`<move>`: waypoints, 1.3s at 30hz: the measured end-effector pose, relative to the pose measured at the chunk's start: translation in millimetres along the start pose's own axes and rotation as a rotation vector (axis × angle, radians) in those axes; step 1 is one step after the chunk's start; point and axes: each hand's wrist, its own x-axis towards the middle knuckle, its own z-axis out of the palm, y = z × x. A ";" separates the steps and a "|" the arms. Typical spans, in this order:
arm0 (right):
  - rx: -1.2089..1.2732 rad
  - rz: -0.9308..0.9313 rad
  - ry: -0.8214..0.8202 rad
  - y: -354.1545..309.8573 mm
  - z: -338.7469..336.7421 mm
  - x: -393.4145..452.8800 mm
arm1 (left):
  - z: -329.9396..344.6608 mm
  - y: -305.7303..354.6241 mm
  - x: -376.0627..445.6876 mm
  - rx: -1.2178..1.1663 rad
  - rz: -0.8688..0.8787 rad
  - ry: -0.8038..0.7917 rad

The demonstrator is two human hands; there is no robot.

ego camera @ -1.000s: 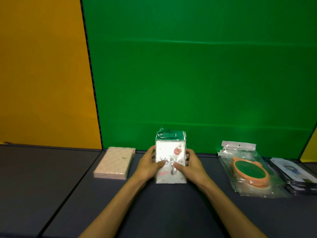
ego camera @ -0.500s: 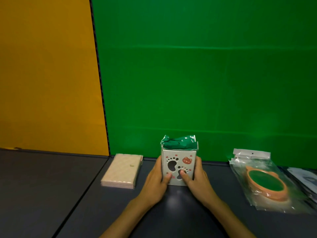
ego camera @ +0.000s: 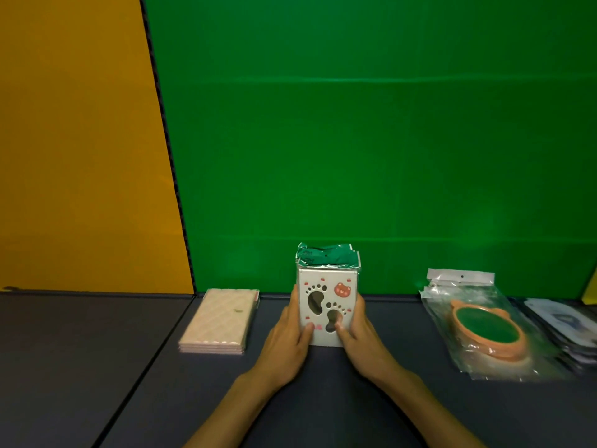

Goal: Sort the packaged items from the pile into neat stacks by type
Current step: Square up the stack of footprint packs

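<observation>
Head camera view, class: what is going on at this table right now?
A person is sorting packaged goods into stacks by type. Both hands, the left hand and the right hand, clasp the sides of a stack of white packs with footprint cut-outs, squaring it up on the dark table. To its left lies a neat stack of pink quilted packs. To its right sit bagged orange-rimmed round items, then a stack of dark packets at the edge.

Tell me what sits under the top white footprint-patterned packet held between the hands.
Under the white footprint-patterned packet, held by left hand and right hand, nothing shows clearly: its face covers whatever lies beneath. Only crinkled green-tinted flaps show at the far end.
</observation>
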 end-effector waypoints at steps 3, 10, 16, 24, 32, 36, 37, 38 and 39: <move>0.013 0.018 0.022 3.5 -2.5 0.7 | -4.0 -1.4 -0.3 -0.024 0.032 0.013; 0.007 -0.026 0.051 2.1 -7.6 0.5 | -5.8 -4.9 -6.3 0.009 0.076 0.068; -0.017 -0.024 0.046 -1.1 -2.1 3.9 | -4.9 0.5 -5.1 -0.019 0.070 0.057; -0.111 -0.015 0.029 -7.5 -12.1 0.7 | -13.4 2.8 -0.9 -0.090 0.034 -0.002; 0.170 0.264 0.007 -23.2 -29.0 19.9 | -30.7 14.9 18.9 -0.340 -0.404 0.006; 0.101 0.372 -0.056 -19.9 -26.0 20.0 | -27.4 12.8 15.7 -0.282 -0.494 -0.059; 0.081 0.377 -0.044 -19.3 -24.4 18.3 | -26.3 12.0 13.8 -0.260 -0.504 -0.062; 0.062 0.382 -0.029 -19.6 -23.2 16.2 | -25.0 11.3 11.8 -0.253 -0.513 -0.063; 0.060 0.384 -0.023 -18.8 -22.3 15.3 | -23.9 11.0 10.1 -0.258 -0.520 -0.062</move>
